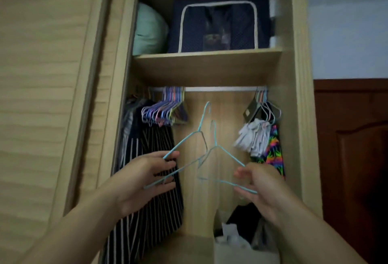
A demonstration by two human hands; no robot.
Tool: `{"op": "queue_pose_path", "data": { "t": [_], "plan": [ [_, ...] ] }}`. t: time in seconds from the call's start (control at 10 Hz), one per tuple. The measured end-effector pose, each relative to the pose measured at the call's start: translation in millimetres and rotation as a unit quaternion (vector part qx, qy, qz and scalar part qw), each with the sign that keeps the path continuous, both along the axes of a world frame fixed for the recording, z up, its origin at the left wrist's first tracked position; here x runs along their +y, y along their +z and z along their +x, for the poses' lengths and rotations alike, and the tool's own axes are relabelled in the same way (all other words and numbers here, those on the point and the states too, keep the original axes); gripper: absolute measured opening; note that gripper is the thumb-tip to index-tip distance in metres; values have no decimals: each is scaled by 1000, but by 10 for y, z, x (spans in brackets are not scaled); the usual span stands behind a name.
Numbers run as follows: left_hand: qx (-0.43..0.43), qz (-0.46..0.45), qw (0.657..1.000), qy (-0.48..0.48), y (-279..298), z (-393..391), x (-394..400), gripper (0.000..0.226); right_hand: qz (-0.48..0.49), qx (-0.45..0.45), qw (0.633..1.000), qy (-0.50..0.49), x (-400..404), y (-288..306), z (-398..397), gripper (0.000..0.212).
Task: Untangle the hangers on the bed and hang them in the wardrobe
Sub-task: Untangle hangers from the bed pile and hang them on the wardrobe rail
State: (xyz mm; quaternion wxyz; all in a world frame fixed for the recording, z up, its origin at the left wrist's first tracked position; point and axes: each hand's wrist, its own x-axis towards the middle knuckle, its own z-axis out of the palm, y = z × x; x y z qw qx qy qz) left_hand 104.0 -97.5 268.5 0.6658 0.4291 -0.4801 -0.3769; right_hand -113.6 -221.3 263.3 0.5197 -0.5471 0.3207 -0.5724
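I face the open wardrobe. My left hand [147, 177] holds one thin blue wire hanger [184, 137] by its left shoulder. My right hand [258, 184] pinches a second blue hanger [225, 152] at its right shoulder and bottom bar. The two hangers overlap in the middle, hooks pointing up, below the metal rail [218, 89]. A bunch of several pastel hangers [165, 108] hangs at the rail's left end. A few more hangers [265, 104] hang at its right end.
A striped garment [155, 211] hangs at the left, and grey cloth and a neon-patterned item [273, 150] at the right. The shelf [207, 57] above carries a navy storage box [220, 26] and a green pillow [149, 30]. The sliding door [46, 95] stands left. Clothes lie on the wardrobe floor.
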Motion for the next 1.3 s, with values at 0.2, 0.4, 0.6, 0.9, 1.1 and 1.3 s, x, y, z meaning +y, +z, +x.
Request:
{"op": "queue_pose_path", "data": {
  "t": [0.2, 0.4, 0.6, 0.9, 1.1, 1.3],
  "plan": [
    [-10, -49, 998, 43, 882, 299, -1370, 27, -60, 95, 989, -94, -926, 429, 317, 16],
    [-11, -86, 991, 98, 1697, 378, -2346, 12, -116, 125, 974, -146, -1532, 1051, 475, 13],
    [-16, -68, 989, 134, 2187, 626, -3042, 16, -68, 60, 992, -93, -2028, 1570, 691, 18],
    [-53, -3, 983, 173, 2350, 964, -3651, 21, -122, 112, 983, -84, -2426, 2000, 919, 42],
    [-75, 14, 979, 187, 2209, 1179, -3717, 22, -145, 125, 978, -76, -2450, 1989, 1358, 40],
    [-103, 23, 976, 192, 2208, 1192, -3633, 16, -274, 300, 891, -202, -2608, 2113, 1626, 46]
  ]
}}
